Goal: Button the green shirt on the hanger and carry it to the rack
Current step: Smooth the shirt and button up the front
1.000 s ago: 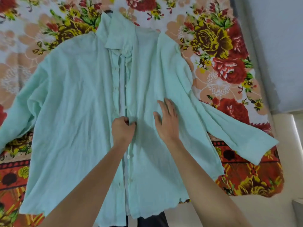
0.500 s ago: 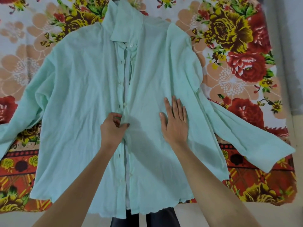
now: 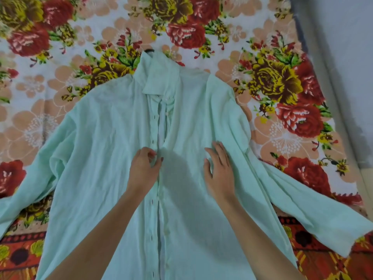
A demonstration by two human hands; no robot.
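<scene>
A pale green shirt (image 3: 101, 150) lies spread flat on a flowered bedsheet, collar at the top and both sleeves out to the sides. A dark bit of the hanger (image 3: 149, 50) pokes out above the collar. The front placket runs down the middle, partly open near the collar, with small buttons and buttonholes showing. My left hand (image 3: 144, 168) pinches the left placket edge at mid-chest. My right hand (image 3: 219, 170) rests on the right front panel with its fingers spread, holding nothing.
The flowered bedsheet (image 3: 282, 81) covers the bed under the shirt. A grey-blue wall (image 3: 347, 57) runs along the right side, close to the bed's edge. The shirt's right sleeve (image 3: 314, 215) reaches toward that edge.
The view has tilted up, so the shirt sits lower in frame. My left hand keeps pinching the placket. My right hand has lifted slightly and curled its fingers.
</scene>
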